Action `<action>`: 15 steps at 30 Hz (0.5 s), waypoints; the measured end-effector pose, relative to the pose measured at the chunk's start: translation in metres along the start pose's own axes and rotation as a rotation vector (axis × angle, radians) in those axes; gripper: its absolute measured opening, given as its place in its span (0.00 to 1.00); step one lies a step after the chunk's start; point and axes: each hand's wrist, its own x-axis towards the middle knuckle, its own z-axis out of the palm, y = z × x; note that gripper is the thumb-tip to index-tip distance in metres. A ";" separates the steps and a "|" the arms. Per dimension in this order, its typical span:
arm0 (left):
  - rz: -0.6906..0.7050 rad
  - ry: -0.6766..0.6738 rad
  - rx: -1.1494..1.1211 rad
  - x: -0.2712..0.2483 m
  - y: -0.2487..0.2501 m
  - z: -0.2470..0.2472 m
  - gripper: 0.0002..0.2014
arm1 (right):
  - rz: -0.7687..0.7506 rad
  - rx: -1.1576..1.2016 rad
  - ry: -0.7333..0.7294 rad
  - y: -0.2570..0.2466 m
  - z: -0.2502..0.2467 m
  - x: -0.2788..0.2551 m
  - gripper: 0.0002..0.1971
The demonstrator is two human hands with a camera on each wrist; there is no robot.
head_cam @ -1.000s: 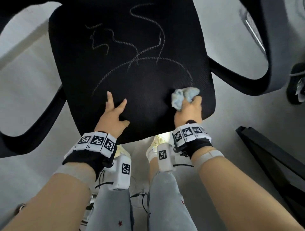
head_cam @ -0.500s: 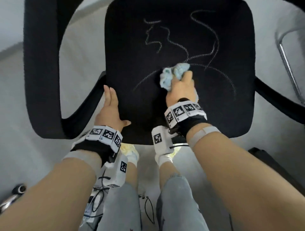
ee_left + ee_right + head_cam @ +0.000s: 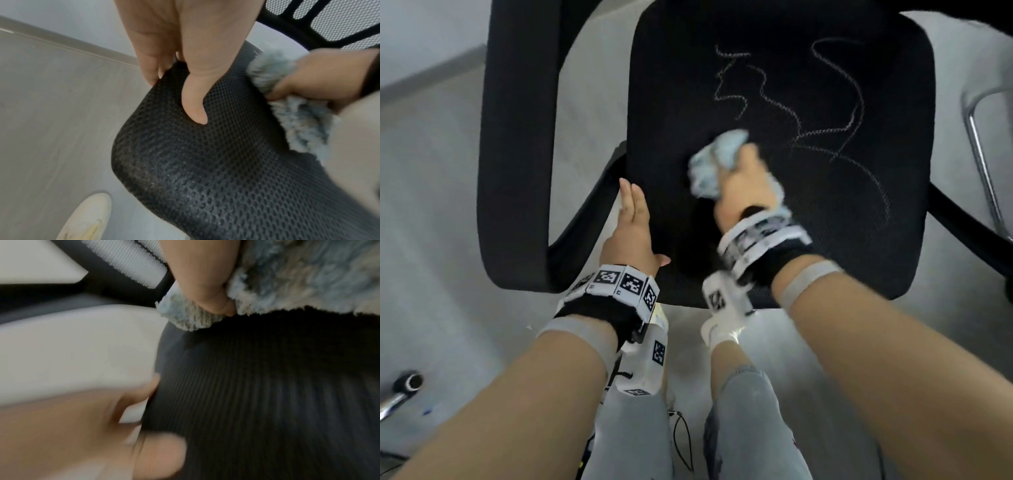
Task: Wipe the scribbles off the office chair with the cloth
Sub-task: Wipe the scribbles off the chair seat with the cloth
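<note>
Right hand (image 3: pixel 743 192) gripped the bunched blue cloth (image 3: pixel 717 161) and pressed it on the black mesh seat (image 3: pixel 825 240), just beside the chalky scribbles (image 3: pixel 825 133) beyond its fingers. Left hand (image 3: pixel 631 233) clasped the seat's near-left edge, thumb (image 3: pixel 195 105) lying on top.
</note>
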 end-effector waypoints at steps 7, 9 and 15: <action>-0.026 -0.022 -0.030 0.001 0.005 0.004 0.55 | -0.049 0.219 0.045 0.041 -0.005 0.021 0.15; -0.049 -0.020 -0.038 0.001 0.007 0.005 0.55 | 0.229 0.345 0.221 0.074 -0.028 0.033 0.12; -0.108 0.008 -0.042 0.006 0.024 0.006 0.52 | -0.114 -0.049 -0.068 0.042 -0.005 0.006 0.21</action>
